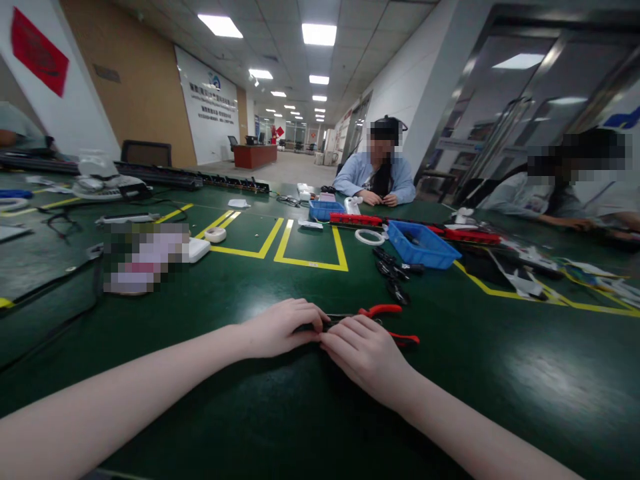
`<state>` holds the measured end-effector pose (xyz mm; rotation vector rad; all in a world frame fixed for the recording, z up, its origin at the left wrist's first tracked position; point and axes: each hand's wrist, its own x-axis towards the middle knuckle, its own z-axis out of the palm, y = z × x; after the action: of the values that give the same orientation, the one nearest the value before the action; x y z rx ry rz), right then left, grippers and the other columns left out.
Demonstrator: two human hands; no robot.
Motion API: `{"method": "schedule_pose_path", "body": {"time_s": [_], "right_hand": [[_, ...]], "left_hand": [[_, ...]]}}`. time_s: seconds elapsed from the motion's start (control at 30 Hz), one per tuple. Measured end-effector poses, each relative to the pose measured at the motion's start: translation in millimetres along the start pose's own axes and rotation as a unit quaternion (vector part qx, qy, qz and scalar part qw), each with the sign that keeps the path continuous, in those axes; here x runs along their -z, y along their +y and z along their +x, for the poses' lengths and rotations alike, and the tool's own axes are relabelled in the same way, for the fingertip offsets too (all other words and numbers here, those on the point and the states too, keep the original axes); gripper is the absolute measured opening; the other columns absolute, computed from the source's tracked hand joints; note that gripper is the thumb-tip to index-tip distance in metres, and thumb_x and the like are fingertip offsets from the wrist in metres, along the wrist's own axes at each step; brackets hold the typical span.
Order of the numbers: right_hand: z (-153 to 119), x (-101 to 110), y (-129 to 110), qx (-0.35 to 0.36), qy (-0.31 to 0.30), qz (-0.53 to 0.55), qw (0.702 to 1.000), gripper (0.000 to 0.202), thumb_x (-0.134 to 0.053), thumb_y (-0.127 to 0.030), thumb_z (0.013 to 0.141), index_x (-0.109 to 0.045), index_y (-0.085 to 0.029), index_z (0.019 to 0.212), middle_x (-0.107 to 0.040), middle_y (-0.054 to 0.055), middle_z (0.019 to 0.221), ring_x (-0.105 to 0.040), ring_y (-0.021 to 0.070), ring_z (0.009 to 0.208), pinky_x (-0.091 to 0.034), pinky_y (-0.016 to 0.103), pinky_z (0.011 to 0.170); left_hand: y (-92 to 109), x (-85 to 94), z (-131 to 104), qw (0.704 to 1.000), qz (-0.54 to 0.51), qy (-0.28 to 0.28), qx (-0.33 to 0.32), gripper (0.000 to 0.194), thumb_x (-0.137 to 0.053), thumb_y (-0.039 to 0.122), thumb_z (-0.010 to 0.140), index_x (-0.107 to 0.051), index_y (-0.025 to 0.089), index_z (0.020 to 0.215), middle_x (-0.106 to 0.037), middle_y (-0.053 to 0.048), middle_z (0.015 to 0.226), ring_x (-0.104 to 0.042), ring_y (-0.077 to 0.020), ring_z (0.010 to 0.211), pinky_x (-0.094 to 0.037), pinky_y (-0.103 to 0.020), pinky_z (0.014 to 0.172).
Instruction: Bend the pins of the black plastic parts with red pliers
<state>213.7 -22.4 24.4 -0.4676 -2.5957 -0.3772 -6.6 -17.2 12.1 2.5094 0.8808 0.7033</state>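
Observation:
My left hand (286, 327) is over the green table with its fingers closed. A sliver of something dark shows under its fingertips, too hidden to name. Close beside it, fingertips nearly meeting, my right hand (367, 350) is closed too, with its back toward me; whatever it holds is covered by the fingers. A pair of pliers with red handles (385, 310) lies just beyond my right hand, handles spread and pointing right. Its jaw end is partly hidden behind my hands.
Black cable-like pieces (393, 273) lie ahead, near a blue bin (424, 245). A white ring (370, 237), a tape roll (215, 235) and a blurred-out phone-like object (147, 260) are on the green table (240, 413). Two people (375, 177) sit across and at right.

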Motion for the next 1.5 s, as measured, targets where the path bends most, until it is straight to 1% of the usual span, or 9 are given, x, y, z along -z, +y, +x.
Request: {"method": "schedule_pose_path", "body": {"time_s": [0.07,0.2,0.47,0.63,0.87,1.1,1.2,1.3,1.5], "right_hand": [[4,0,2,-0.02,0.004,-0.002,1.0,0.02,-0.048,-0.017,0.097,-0.067,-0.019,0.089,-0.072,0.005,0.082,-0.064,0.0182,0.077,-0.048,0.033,0.071],[7,-5,7,-0.021,0.024,0.014,0.999,0.016,-0.051,-0.02,0.096,-0.067,-0.02,0.095,-0.073,0.006,0.087,-0.066,0.0196,0.08,-0.051,0.036,0.074],[5,-13,7,-0.078,0.073,0.124,0.986,0.013,-0.057,-0.017,0.092,-0.067,-0.022,0.098,-0.073,0.005,0.093,-0.067,0.0203,0.088,-0.055,0.036,0.077],[4,-13,9,-0.091,0.077,0.189,0.975,0.016,-0.056,-0.016,0.091,-0.067,-0.026,0.098,-0.071,0.004,0.093,-0.067,0.0196,0.087,-0.057,0.033,0.074],[3,-15,11,-0.099,0.082,0.208,0.97,0.016,-0.058,-0.015,0.089,-0.065,-0.027,0.098,-0.07,0.004,0.092,-0.067,0.02,0.086,-0.057,0.034,0.073],[9,-10,6,-0.149,0.068,0.236,0.958,0.016,-0.056,-0.017,0.09,-0.067,-0.025,0.098,-0.072,0.004,0.091,-0.069,0.019,0.083,-0.058,0.031,0.07],[8,-8,7,-0.186,0.056,0.251,0.948,0.014,-0.057,-0.018,0.089,-0.067,-0.024,0.097,-0.073,0.004,0.091,-0.07,0.0192,0.082,-0.058,0.033,0.073],[7,-7,9,-0.227,0.045,0.271,0.934,0.012,-0.059,-0.021,0.088,-0.068,-0.024,0.096,-0.073,0.003,0.09,-0.07,0.0201,0.081,-0.058,0.035,0.074],[6,-4,10,-0.262,0.056,0.296,0.917,0.013,-0.061,-0.022,0.087,-0.07,-0.024,0.096,-0.074,0.002,0.089,-0.07,0.02,0.081,-0.058,0.035,0.075]], "left_hand": [[-2,1.0,1,1.0,-0.005,0.007,-0.005,0.002,-0.058,0.02,0.095,-0.059,0.018,0.094,-0.067,-0.007,0.114,-0.063,-0.0215,0.106,-0.049,-0.037,0.093],[-6,2.1,2,0.999,-0.028,0.023,-0.007,0.004,-0.057,0.018,0.095,-0.059,0.016,0.092,-0.064,-0.009,0.113,-0.062,-0.0209,0.106,-0.05,-0.035,0.092],[-11,4.0,4,0.995,-0.088,0.031,-0.034,0.008,-0.056,0.02,0.096,-0.059,0.015,0.091,-0.06,-0.01,0.112,-0.061,-0.0188,0.104,-0.051,-0.032,0.093],[-11,5.5,4,0.995,-0.093,0.025,-0.037,0.008,-0.058,0.019,0.095,-0.06,0.015,0.089,-0.062,-0.01,0.109,-0.061,-0.0194,0.104,-0.051,-0.033,0.093],[-12,6.8,3,0.996,-0.067,0.012,-0.065,0.008,-0.058,0.019,0.094,-0.065,0.014,0.095,-0.06,-0.011,0.113,-0.061,-0.0191,0.106,-0.05,-0.031,0.097],[-11,5.4,2,0.997,-0.066,0.009,-0.048,0.01,-0.062,0.021,0.092,-0.064,0.015,0.099,-0.061,-0.011,0.112,-0.061,-0.0204,0.106,-0.05,-0.033,0.095],[-10,6.1,0,0.998,-0.056,0.0,-0.043,0.017,-0.066,0.02,0.089,-0.063,0.013,0.104,-0.06,-0.011,0.113,-0.06,-0.021,0.106,-0.05,-0.033,0.094],[-10,6.4,-1,0.997,-0.057,-0.004,-0.042,0.014,-0.064,0.017,0.09,-0.063,0.014,0.103,-0.059,-0.01,0.114,-0.06,-0.0196,0.106,-0.049,-0.032,0.094],[-10,5.7,0,0.997,-0.071,-0.003,-0.029,0.017,-0.066,0.017,0.088,-0.061,0.015,0.104,-0.061,-0.009,0.116,-0.061,-0.0202,0.108,-0.049,-0.034,0.094]]}}
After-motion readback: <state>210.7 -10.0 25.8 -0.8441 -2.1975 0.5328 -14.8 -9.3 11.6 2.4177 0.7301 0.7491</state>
